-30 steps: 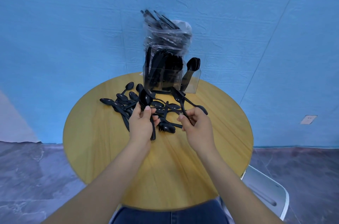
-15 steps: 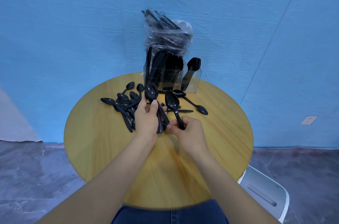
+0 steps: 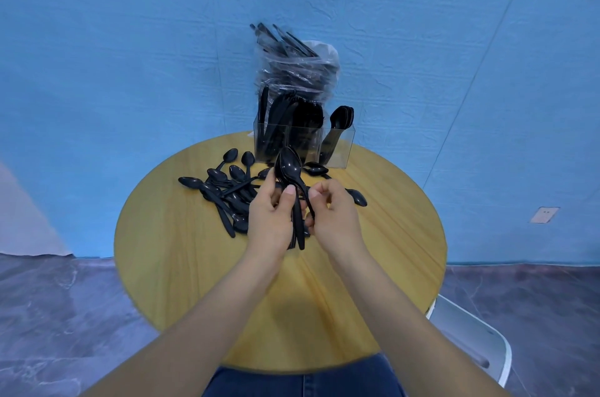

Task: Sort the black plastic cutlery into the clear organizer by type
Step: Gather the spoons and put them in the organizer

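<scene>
My left hand (image 3: 272,221) grips a bundle of black spoons (image 3: 288,166), bowls up, over the middle of the round wooden table (image 3: 389,240). Right beside it, my right hand (image 3: 337,218) has its fingers curled around the thin handle of the outermost spoon in that bundle. Several loose black spoons (image 3: 224,188) lie in a heap to the left, and single spoons lie at the right (image 3: 357,197) and near the organizer (image 3: 316,170). The clear organizer (image 3: 344,149) stands at the table's far edge. It holds upright black cutlery in the left and middle compartments and spoons in the right one.
A clear plastic bag of black cutlery (image 3: 302,65) stands behind the organizer against the blue wall. A white chair (image 3: 474,344) sits at the lower right beside the table. My lap in jeans is under the near edge.
My right hand has brought its spoon against the bundle in my left hand. Both hands have drawn together and lifted slightly toward the organizer.
</scene>
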A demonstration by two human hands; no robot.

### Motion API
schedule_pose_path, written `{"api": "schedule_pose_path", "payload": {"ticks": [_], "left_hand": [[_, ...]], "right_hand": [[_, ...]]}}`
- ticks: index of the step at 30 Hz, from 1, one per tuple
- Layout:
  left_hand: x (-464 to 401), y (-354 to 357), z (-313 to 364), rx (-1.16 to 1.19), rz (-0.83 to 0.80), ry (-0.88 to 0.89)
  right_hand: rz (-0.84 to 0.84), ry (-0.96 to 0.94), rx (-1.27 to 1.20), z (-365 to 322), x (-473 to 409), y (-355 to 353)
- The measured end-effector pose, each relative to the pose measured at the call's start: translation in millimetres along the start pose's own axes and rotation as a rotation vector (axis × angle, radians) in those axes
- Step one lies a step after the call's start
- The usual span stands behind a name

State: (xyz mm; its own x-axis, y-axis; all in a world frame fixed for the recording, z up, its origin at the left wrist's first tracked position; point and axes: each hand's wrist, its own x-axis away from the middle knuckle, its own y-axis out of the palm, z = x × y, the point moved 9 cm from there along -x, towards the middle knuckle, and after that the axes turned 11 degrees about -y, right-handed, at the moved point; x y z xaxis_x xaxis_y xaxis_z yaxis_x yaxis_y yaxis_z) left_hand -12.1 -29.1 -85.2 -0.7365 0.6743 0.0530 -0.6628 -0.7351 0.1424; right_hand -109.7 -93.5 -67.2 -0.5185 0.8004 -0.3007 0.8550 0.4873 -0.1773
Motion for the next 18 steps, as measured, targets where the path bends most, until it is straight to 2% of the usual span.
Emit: {"api": "schedule_pose_path", "payload": {"ticks": [7,18], "left_hand": [[12.6,1.4,15.3,-0.041,-0.007,0.094],[27.7,-2.5,32.9,-0.100,0.034,0.157]], "right_hand": [[0.102,-0.065,0.116,-9.5,3.1,-3.5],[0.023,-0.184,0.293,-40.1,13.6,1.3]]}}
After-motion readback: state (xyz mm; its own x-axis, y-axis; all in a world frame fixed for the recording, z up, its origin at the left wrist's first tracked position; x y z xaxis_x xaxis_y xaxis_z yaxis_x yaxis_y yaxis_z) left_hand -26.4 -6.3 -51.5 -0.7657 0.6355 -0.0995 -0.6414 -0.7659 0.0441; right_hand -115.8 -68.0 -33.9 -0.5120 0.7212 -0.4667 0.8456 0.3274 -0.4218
